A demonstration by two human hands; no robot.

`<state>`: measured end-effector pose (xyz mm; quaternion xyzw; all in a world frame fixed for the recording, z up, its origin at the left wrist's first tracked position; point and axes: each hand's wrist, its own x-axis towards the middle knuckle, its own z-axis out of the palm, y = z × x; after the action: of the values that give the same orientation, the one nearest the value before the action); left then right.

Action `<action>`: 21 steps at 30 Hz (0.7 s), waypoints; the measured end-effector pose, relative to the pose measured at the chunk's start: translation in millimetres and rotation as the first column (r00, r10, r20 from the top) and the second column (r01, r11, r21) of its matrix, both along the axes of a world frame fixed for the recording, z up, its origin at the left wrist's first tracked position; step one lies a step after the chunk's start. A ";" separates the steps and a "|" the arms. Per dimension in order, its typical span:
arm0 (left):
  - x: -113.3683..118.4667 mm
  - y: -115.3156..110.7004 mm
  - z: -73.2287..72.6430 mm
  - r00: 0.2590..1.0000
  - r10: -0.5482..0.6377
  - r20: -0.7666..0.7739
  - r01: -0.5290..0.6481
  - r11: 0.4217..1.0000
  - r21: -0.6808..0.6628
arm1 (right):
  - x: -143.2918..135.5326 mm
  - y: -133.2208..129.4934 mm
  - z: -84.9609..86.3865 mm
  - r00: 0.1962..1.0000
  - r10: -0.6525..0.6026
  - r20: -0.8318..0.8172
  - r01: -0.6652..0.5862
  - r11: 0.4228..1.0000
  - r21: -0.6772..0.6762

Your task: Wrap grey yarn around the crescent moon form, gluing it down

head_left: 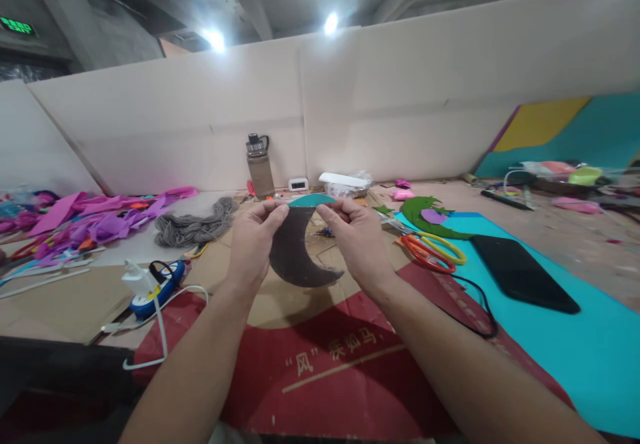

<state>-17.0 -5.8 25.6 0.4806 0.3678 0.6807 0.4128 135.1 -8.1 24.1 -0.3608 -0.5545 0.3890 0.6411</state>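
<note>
Both hands are raised over the middle of the table, holding a dark grey crescent-shaped piece (291,249) by its upper end. A strip of teal sheet (313,200) shows along the top edge between them. My left hand (256,234) pinches the left side with thumb on top and fingers curled beneath. On the right side, my right hand (359,239) pinches in the same way, its thumb near the teal strip. The crescent's pointed lower end hangs free toward the right hand. Whether the teal and dark parts are joined cannot be made out.
Red-and-tan cardboard (320,377) lies underneath. To the right are scissors (433,252), a black phone (523,274), a green cutout (425,217) and a turquoise sheet (590,351). Grey yarn (197,223), purple scraps (100,224), a blue power strip (150,301) and a bottle (260,171) stand leftward.
</note>
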 end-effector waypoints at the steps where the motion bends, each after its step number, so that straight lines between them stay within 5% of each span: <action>1: 0.0 0.1 -0.1 1.000 -0.001 -0.002 0.001 1.000 -0.001 | -0.1 -0.3 0.2 1.000 0.011 -0.016 -0.011 1.000 -0.003; 13: -0.1 -1.8 2.9 0.995 -0.102 -0.014 0.102 0.995 0.011 | -1.6 8.8 -6.7 0.991 0.039 -0.128 -0.046 0.998 -0.051; 21: -0.8 -4.2 0.4 0.963 -0.088 -0.256 0.097 0.995 0.023 | -1.3 3.4 -4.8 0.996 0.045 -0.072 -0.049 0.998 -0.047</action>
<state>-17.8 -10.0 26.0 0.5878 0.3831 0.5997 0.3849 133.7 -4.7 19.3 -0.3492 -0.5300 0.4299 0.6422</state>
